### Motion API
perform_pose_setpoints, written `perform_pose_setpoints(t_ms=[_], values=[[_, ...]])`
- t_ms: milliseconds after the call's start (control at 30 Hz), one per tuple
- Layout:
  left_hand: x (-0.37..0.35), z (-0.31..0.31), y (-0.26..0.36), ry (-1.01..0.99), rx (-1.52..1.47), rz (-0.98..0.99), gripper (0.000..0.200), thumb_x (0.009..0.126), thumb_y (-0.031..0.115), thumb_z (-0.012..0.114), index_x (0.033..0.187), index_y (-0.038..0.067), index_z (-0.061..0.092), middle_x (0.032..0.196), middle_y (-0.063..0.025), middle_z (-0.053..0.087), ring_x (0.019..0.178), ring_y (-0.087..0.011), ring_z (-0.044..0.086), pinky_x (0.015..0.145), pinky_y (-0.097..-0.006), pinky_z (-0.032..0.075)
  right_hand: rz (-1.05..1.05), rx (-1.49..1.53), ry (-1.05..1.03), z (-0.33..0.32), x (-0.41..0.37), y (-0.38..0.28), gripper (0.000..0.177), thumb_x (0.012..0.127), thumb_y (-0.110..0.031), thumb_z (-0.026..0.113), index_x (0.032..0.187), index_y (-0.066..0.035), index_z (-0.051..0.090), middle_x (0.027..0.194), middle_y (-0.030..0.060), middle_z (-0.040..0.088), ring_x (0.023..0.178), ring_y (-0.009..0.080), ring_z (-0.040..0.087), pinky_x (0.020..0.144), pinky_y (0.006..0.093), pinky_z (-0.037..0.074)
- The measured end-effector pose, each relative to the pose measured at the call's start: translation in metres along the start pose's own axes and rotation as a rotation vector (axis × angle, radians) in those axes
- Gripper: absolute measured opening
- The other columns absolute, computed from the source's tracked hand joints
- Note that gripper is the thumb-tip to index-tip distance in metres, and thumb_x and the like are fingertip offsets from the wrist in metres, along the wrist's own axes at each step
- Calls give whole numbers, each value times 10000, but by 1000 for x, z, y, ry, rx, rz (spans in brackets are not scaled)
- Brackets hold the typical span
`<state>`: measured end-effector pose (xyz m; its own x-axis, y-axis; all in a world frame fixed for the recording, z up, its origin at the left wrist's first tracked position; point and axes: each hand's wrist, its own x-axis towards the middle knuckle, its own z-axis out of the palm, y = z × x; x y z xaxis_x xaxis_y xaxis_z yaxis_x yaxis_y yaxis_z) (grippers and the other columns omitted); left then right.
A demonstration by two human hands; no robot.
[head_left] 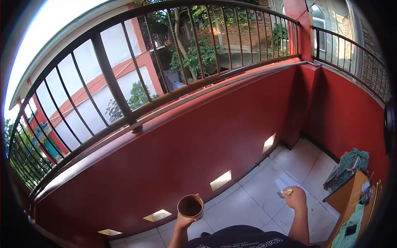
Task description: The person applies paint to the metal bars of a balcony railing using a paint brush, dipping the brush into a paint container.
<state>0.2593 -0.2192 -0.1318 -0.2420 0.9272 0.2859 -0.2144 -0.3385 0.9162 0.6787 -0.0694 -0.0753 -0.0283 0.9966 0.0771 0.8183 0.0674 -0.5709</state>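
My left hand [185, 220] is wrapped round a brown cup [190, 196] with a dark inside, perhaps a drink. The cup is held in front of my body, low in the head view, with its round mouth facing up. Off to the right, my right hand [296, 199] is closed, pinching a small pale yellow piece [287, 192] that looks like a bit of food; its exact kind is too small to tell. A wide gap separates the two hands. My dark shirt [244, 237] with white lettering shows at the bottom edge.
A red balcony wall [173, 157] with small slots runs ahead, topped by a metal railing [206, 78]. White tiles [264, 190] cover the floor. On the right stand a wooden cabinet [351, 194], a grey-green cloth [351, 163] and a light green cloth [349, 227]. Beyond are buildings and trees.
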Motion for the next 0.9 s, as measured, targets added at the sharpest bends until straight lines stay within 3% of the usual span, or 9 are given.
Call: perform_pose_setpoints(t_ms=[100,233,333,367,600,800,833,900], values=[[9,63,-15,24,-133,18,1102,523,447,931,1405,32,417,1399,-170,502,1248,-277,536,1003,-429,481,87,20,11,-21,-10,61,205,728,-185,773,912,-97,752,898,130,697,835,324,662,760,398,519],[29,130,-46,-160,-108,-65,1105,555,481,913,1420,30,395,1401,-183,501,1241,-297,541,976,-436,480,186,19,63,-52,-39,145,195,725,-162,775,902,-85,746,881,145,695,823,334,662,749,409,518],[53,188,-52,-286,-29,-61,1130,557,657,839,1392,16,430,1315,-202,556,1174,-299,579,936,-428,487,260,-29,88,-70,-66,205,174,724,-147,775,883,-84,745,871,145,690,812,342,658,735,422,519],[58,210,-50,-272,2,-57,1159,556,737,788,1386,10,435,1271,-210,575,1151,-299,589,926,-426,486,292,-36,87,-78,-73,218,172,724,-147,775,882,-85,745,870,145,689,808,343,657,735,423,519],[94,262,-75,-380,3,-40,1105,605,783,722,1350,3,484,1259,-215,585,1159,-289,582,938,-417,470,377,-52,72,-107,-79,265,172,725,-152,772,885,-95,746,869,145,686,810,344,654,743,423,518],[145,260,-101,-375,51,-104,1001,601,666,814,1293,0,533,1220,-174,623,1110,-262,608,922,-409,488,321,27,147,-107,-30,250,185,727,-147,766,905,-100,746,886,143,685,824,345,650,751,418,515],[159,255,-115,-356,7,-112,921,579,504,903,1266,7,545,1176,-121,641,1030,-223,628,880,-379,509,325,39,161,-109,-20,247,188,726,-145,766,908,-100,746,890,143,685,826,345,649,754,416,515],[190,266,-124,-346,30,-144,894,537,419,946,1224,5,552,1082,-78,644,980,-174,617,841,-343,509,314,37,210,-113,-2,243,179,725,-112,760,896,-62,741,890,164,689,822,350,656,756,401,522]])
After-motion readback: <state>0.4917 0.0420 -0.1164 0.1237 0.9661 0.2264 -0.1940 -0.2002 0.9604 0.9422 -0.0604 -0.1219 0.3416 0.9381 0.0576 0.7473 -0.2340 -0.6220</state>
